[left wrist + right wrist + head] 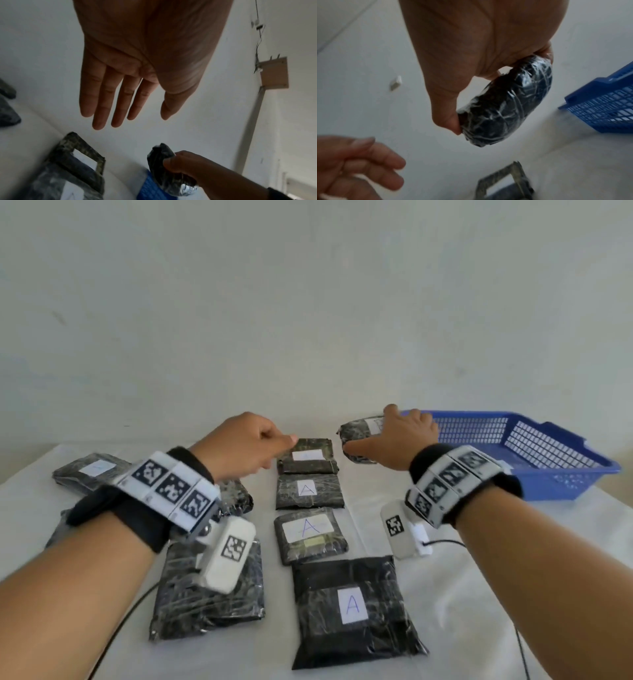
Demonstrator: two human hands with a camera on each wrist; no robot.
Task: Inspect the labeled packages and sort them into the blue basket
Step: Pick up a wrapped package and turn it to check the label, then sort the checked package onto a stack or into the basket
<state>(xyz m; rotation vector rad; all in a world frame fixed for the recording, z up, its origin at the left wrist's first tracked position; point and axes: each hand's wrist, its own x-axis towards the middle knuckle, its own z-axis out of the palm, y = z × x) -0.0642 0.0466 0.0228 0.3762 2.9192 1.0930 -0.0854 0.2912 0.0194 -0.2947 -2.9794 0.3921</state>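
My right hand [394, 436] grips a small black wrapped package [358, 436] in the air, thumb under it and fingers over its white label. The same package [503, 105] shows between thumb and fingers in the right wrist view, just left of the blue basket [604, 112]. The basket [548, 453] stands on the table at the right. My left hand [253, 446] hovers empty above the far package of the middle row [308, 457]; its fingers [106, 105] are straight. Several black packages labelled A [352, 607] lie on the white table.
More black packages lie at the left [92, 470] and under my left forearm [205, 594]. A white cloth covers the table [479, 594]. A pale wall stands close behind. Cables run from both wrist devices toward me.
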